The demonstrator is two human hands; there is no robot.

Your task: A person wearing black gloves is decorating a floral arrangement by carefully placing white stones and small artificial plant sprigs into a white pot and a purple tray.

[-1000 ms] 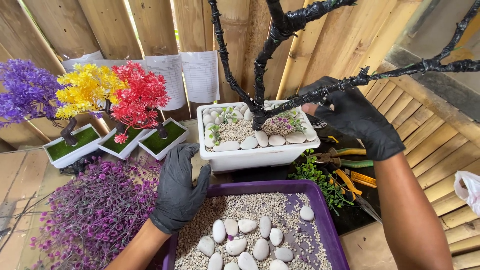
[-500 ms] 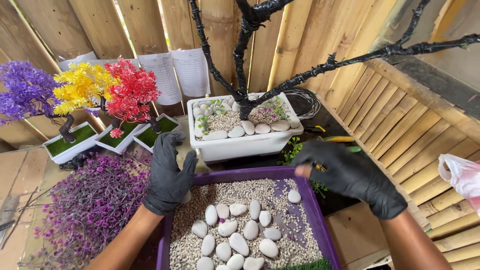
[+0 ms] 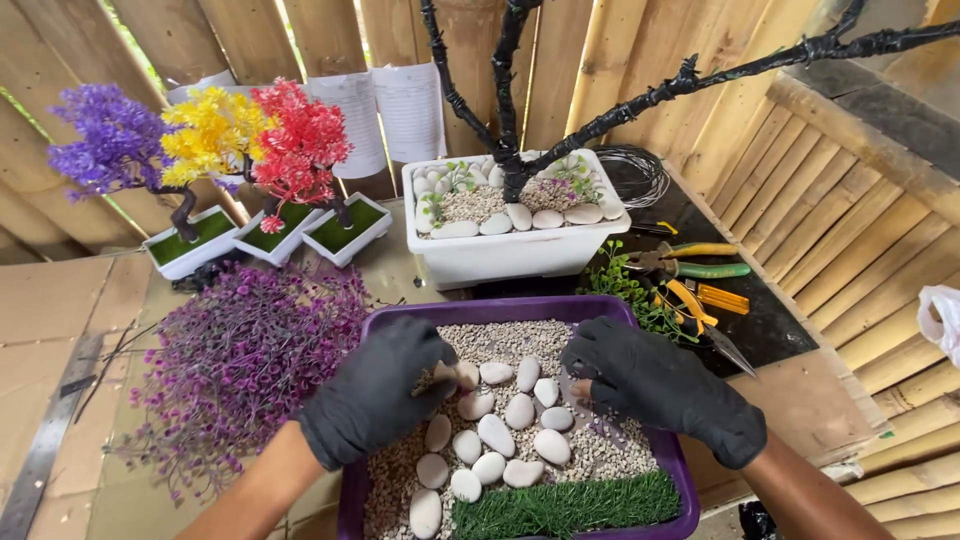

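- Black gloves are covering both hands, which are working inside the purple tray — a shallow dish filled with fine gravel, lying just in front of the person so that both hands reach it with ease.
- The left hand is curling over the tray's left side, fingers bent inward and pinching at a white pebble near the top of the stone row; whether the stone is lifted clear or only being nudged I cannot tell.
- The right hand is lying knuckles-up over the right side of the gravel, fingers loosely curled with their tips toward the stones; it seems to be holding nothing, though the palm is hidden.
- The white pebbles are running in a curved band down the middle of the tray, touching one another, like a path.
- A strip of green turf is sitting along the near edge, just beside the last stones.
- The white planter with the black bare tree is standing right behind the tray, already dressed with the same gravel and pebbles — seemingly a model close at hand.
- Pliers are lying to the right, purple foliage to the left, and three small coloured trees are standing well behind.
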